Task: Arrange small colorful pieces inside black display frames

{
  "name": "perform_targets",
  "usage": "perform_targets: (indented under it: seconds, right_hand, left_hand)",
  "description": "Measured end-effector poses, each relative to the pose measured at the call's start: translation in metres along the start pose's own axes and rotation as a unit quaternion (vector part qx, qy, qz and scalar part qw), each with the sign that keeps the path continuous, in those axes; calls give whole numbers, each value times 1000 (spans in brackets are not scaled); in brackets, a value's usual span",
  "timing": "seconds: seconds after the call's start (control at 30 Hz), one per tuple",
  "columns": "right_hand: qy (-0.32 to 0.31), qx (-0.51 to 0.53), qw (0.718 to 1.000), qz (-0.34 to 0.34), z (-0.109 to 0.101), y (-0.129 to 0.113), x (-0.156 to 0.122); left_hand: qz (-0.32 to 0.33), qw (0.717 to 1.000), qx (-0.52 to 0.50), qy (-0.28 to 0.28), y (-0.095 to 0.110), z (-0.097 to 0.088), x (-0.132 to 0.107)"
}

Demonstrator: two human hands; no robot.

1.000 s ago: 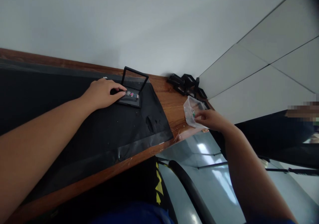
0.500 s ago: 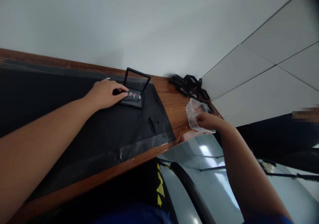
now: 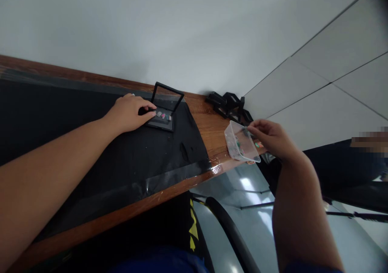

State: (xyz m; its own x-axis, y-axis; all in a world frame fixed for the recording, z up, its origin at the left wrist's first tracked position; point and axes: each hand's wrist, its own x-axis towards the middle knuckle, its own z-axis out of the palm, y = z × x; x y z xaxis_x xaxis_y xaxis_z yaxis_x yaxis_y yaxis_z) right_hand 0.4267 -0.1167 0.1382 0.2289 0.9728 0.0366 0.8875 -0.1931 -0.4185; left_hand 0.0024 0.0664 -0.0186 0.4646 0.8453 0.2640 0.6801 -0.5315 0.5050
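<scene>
My left hand (image 3: 129,112) lies on the black mat (image 3: 91,151), its fingers pressing the base of a small open black case (image 3: 163,113) that holds tiny coloured pieces. The case's lid frame stands upright. My right hand (image 3: 271,137) hovers just right of a clear plastic container (image 3: 239,143) at the table's right end, fingers pinched on a small item with green and red on it. A few small coloured bits lie inside the container.
The wooden table (image 3: 209,129) runs along a white wall. A pile of black frames (image 3: 232,105) sits in the far right corner behind the container. A black chair back (image 3: 230,228) is below the table edge. Another person's arm shows at far right.
My right hand came up out of the clear container and drew back to the right, now pinching a small item. My left hand has stayed on the black case.
</scene>
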Motion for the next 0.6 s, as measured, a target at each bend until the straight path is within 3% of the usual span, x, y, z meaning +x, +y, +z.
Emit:
perform_targets:
  seconds: [0.07,0.1,0.2,0.3,0.4,0.6]
  right_hand:
    - [23,146,989,-29,18,-31,-5]
    - [3,205,977,-50,31,-48,-5]
    - [-108,365,917,-118,82,-96,3]
    - [-223,455,849,-146,130,-128,25]
    - [-286,489,813,-134,155,-140,51]
    - [-372,509,771,-92,166,-137,81]
  left_hand:
    - [7,1000,-15,17,0,0,-1]
    - [11,999,-25,27,1,-1,-1]
    - [41,995,-55,68,7,-3,-3]
    - [99,989,-72,87,14,-4,-6]
    - [125,986,-69,87,22,-2,-8]
    - [146,977,-78,132,35,0,-11]
